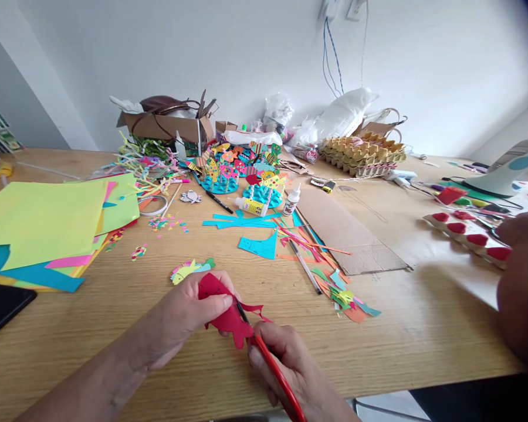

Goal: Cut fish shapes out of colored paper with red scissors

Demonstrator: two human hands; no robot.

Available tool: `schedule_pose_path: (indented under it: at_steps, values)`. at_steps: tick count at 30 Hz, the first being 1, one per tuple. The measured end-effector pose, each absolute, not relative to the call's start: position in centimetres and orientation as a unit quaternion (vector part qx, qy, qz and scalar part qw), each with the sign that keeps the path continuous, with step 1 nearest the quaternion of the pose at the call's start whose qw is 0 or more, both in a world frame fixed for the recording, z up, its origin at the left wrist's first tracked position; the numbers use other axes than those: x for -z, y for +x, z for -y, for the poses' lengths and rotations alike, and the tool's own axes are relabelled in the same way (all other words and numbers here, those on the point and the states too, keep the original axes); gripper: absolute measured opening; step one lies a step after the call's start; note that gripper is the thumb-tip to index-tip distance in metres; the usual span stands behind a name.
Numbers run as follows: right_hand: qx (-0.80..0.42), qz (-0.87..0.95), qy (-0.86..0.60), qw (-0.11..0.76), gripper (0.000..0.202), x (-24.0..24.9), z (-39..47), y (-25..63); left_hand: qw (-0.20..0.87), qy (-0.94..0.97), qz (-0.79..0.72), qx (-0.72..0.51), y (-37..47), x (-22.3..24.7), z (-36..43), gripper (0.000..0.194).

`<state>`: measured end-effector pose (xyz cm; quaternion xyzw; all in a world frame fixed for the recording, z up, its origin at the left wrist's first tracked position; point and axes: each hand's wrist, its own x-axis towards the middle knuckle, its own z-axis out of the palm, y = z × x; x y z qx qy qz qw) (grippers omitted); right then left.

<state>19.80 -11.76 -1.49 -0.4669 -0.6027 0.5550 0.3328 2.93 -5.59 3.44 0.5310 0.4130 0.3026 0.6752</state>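
Note:
My left hand pinches a piece of red paper between thumb and fingers, above the front of the table. Faint drawn marks show on the paper, and its lower edge is cut into a rounded tab. My right hand grips red-handled scissors, whose dark blades lie along the paper's upper edge. A thin red strip hangs off the paper beside the blades. Just behind my left hand lies a small pile of cut paper fish, the top one yellow. Part of the blades is hidden by the paper.
Coloured paper sheets and a black phone lie left. Finished fish decorations, glue bottles, paper scraps, a pen and cardboard are ahead. Egg trays stand behind; another person's arm is at right.

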Motion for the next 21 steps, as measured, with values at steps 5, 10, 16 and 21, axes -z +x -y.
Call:
schedule_pose_path:
  at_steps: [5, 10, 16, 21]
  values:
    - [-0.565, 0.588, -0.466, 0.343, 0.052, 1.2, 11.8, 19.6, 0.693, 0.534, -0.383, -0.298, 3.0, -3.4, 5.5, 0.010]
    - [-0.615, 0.545, -0.459, 0.338, 0.053, 1.4, 12.1, 19.4, 0.701, 0.527, -0.356, -0.323, 3.0, -2.5, 5.9, 0.010]
    - [-0.635, 0.532, -0.439, 0.348, 0.052, 0.9, 12.0, 19.4, 0.710, 0.516, -0.353, -0.325, 3.0, -2.7, 6.1, 0.008]
    - [-0.622, 0.546, -0.457, 0.326, 0.052, 0.6, 12.0, 19.7, 0.710, 0.517, -0.368, -0.304, 3.0, -3.0, 5.8, 0.008]
